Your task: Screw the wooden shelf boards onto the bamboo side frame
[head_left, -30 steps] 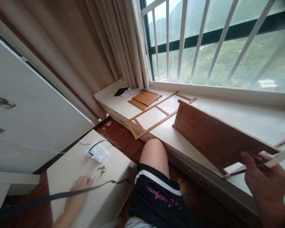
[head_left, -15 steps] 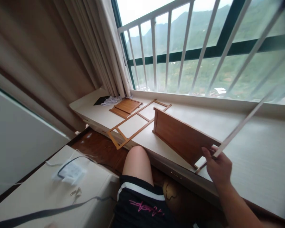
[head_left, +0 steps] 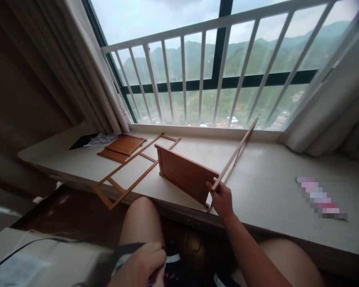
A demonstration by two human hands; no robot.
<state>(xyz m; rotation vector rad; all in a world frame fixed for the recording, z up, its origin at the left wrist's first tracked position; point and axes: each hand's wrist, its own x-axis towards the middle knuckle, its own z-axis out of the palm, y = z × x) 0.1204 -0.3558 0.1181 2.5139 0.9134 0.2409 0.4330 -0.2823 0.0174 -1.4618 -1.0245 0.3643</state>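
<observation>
My right hand (head_left: 222, 198) is closed on the near corner of a wooden frame (head_left: 236, 153) that meets a brown wooden panel (head_left: 184, 174) standing on edge on the pale window ledge (head_left: 266, 187). My left hand (head_left: 142, 266) is low over my lap at the bottom edge, fingers curled in a fist; what it holds, if anything, is hidden.
A flat wooden frame (head_left: 131, 169) and stacked small panels (head_left: 121, 146) lie on the ledge to the left, beside crumpled paper (head_left: 99, 140). A blurred pink item (head_left: 320, 197) lies at right. White window bars (head_left: 197, 79), curtains and a low white cabinet (head_left: 42, 259) surround me.
The view has swung right and up. My left hand left the small hardware on the white cabinet and came to my lap. My right hand has kept its hold on the frame and panel.
</observation>
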